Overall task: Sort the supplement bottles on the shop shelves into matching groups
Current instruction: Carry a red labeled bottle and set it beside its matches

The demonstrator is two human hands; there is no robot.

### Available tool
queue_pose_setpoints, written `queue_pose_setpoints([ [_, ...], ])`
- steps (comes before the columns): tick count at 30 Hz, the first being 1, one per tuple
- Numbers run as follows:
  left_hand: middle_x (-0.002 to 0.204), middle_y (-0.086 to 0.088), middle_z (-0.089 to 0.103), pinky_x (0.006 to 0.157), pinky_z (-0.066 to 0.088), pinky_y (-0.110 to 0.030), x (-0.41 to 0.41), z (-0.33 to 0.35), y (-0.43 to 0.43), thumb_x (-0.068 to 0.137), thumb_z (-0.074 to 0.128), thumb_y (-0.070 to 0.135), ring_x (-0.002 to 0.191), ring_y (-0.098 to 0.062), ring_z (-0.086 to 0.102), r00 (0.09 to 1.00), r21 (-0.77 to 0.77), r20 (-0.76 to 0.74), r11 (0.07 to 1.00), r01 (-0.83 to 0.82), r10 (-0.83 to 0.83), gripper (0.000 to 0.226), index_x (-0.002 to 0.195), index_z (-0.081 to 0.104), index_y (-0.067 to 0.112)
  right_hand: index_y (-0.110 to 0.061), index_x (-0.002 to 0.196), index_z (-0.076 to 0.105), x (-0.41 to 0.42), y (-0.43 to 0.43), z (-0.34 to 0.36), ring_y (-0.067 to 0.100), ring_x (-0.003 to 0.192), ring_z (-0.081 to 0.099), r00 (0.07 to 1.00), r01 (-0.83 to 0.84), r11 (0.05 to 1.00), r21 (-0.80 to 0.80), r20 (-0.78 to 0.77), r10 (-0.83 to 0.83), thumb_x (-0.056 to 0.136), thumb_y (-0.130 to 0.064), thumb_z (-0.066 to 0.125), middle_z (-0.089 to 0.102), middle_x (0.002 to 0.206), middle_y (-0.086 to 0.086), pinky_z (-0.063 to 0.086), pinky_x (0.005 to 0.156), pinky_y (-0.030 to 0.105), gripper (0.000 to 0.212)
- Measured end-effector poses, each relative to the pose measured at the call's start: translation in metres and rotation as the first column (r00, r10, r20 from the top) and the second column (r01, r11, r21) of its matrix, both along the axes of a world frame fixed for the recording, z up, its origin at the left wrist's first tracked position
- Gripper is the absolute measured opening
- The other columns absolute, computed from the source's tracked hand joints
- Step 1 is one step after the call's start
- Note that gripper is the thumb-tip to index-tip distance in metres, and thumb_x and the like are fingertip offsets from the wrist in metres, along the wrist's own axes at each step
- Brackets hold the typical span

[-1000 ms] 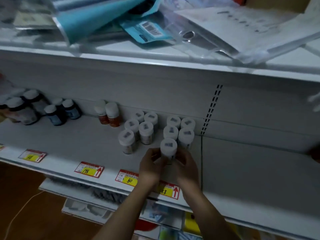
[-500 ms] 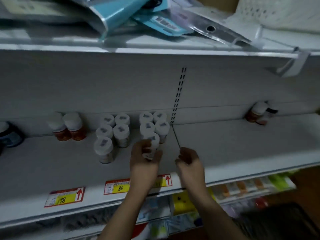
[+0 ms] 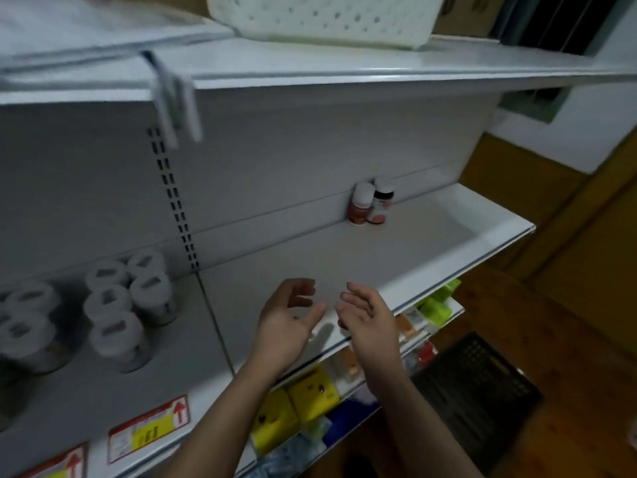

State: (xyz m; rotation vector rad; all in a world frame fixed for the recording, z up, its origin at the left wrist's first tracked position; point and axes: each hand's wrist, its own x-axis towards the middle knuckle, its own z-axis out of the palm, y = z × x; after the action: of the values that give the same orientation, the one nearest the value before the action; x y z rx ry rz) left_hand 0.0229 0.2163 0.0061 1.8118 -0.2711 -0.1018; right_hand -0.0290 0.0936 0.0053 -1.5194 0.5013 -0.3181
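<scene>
Left hand (image 3: 286, 322) and right hand (image 3: 370, 319) hover side by side over the white shelf (image 3: 344, 257) at frame centre, fingers spread, both holding nothing. White-capped supplement bottles (image 3: 113, 305) clustered at lower left. Two red-labelled bottles (image 3: 370, 205) stand touching against the back panel, right of centre, well apart from the cluster.

On the shelf (image 3: 344, 257), a cluster of capped bottles (image 3: 113, 305) stands at the left, and two bottles (image 3: 368, 205) stand side by side against the back wall, well apart to the right. A basket (image 3: 320, 19) sits on the shelf above. Below the shelf's right end lies a crate (image 3: 479, 384).
</scene>
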Motion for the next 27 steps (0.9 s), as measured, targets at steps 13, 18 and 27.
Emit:
queue_pose_setpoints([
  [13, 0.131, -0.005, 0.055, 0.098, 0.05, -0.045, 0.161, -0.025, -0.208, 0.083, 0.071, 0.006, 0.112, -0.017, 0.055, 0.952, 0.013, -0.247, 0.982, -0.186, 0.183, 0.055, 0.132, 0.049, 0.015, -0.013, 0.13, 0.055, 0.168, -0.208, -0.025, 0.021, 0.112, 0.059, 0.971, -0.209, 0.978, 0.004, -0.118, 0.208, 0.09, -0.006, 0.057, 0.061, 0.128, 0.007, 0.048, 0.1, 0.041, 0.041],
  [18, 0.135, -0.004, 0.051, 0.104, 0.045, -0.047, 0.2, -0.033, -0.231, 0.083, 0.068, -0.001, 0.116, -0.016, 0.049, 0.923, 0.031, -0.285, 0.965, -0.26, 0.258, 0.061, 0.138, 0.044, 0.01, -0.013, 0.115, 0.061, 0.21, -0.219, -0.031, 0.024, 0.092, 0.061, 0.95, -0.28, 0.96, -0.02, -0.152, 0.274, 0.088, -0.004, 0.055, 0.066, 0.104, 0.012, 0.049, 0.079, 0.031, 0.028],
  [27, 0.132, -0.004, 0.061, 0.097, 0.05, -0.051, 0.206, -0.035, -0.245, 0.081, 0.062, 0.001, 0.113, -0.026, 0.062, 0.946, 0.13, -0.261, 0.978, -0.162, 0.191, 0.064, 0.136, 0.049, 0.031, -0.031, 0.111, 0.057, 0.232, -0.224, -0.046, 0.019, 0.089, 0.062, 0.952, -0.29, 0.955, 0.066, -0.08, 0.294, 0.087, -0.006, 0.055, 0.068, 0.103, 0.002, 0.049, 0.075, 0.033, 0.035],
])
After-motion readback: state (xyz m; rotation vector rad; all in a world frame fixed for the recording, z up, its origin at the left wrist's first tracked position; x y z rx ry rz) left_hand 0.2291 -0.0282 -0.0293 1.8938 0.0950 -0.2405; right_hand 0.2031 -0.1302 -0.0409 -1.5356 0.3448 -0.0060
